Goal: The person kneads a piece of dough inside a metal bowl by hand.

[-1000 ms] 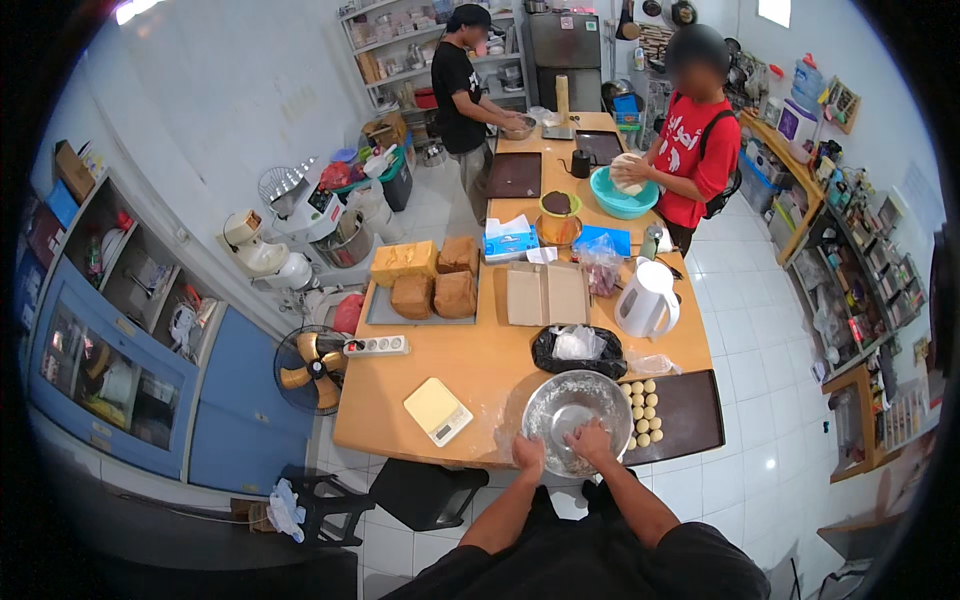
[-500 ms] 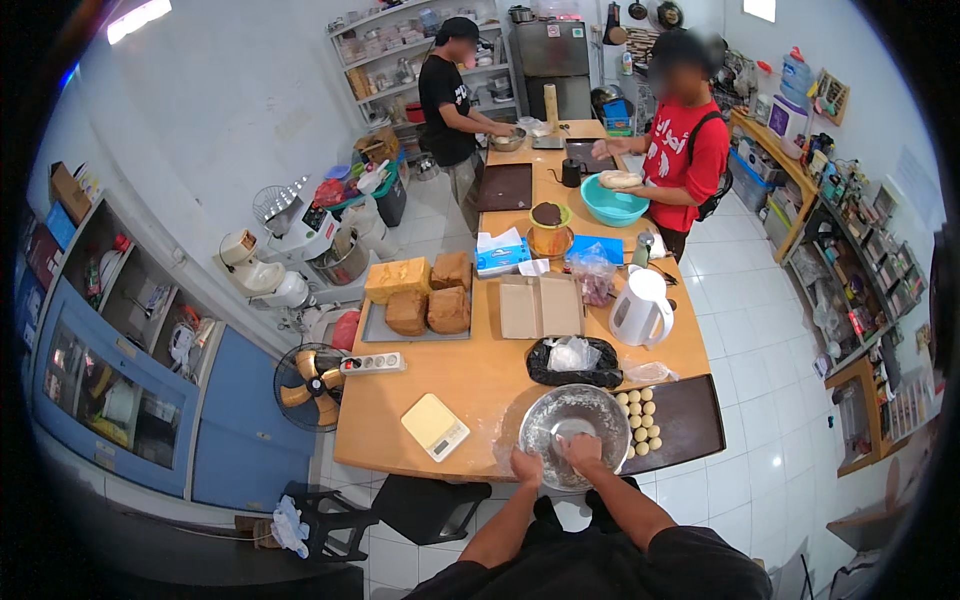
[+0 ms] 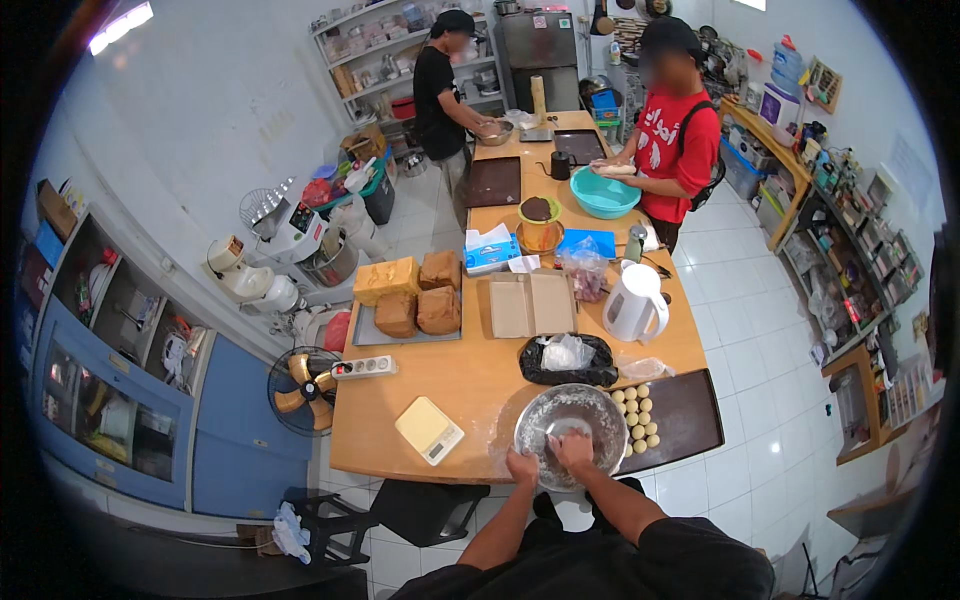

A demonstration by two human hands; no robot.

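A wide metal mixing bowl [image 3: 610,422], its inner wall dusted with white flour, stands at the near edge of the table. My left hand [image 3: 522,466] is closed on the left side of its rim. Down inside the bowl is my right hand [image 3: 572,450], fingers curled together against the bottom by a pale patch; what they hold, if anything, I cannot make out. Just right of the bowl, several small round dough balls [image 3: 637,420] lie in rows on a dark baking tray [image 3: 685,410].
Left of the bowl are a kitchen scale [image 3: 430,430] and a power strip [image 3: 364,367]. Beyond stand bread loaves [image 3: 397,314], an opened cardboard box [image 3: 533,305], a black plastic bag [image 3: 540,372] and a white electric kettle [image 3: 634,303]. Two co-workers [image 3: 680,145] stand farther along the table.
My right hand has shifted slightly within the bowl, while my left stays on the rim. The co-worker in red has brought both hands together on the dough above the turquoise basin.
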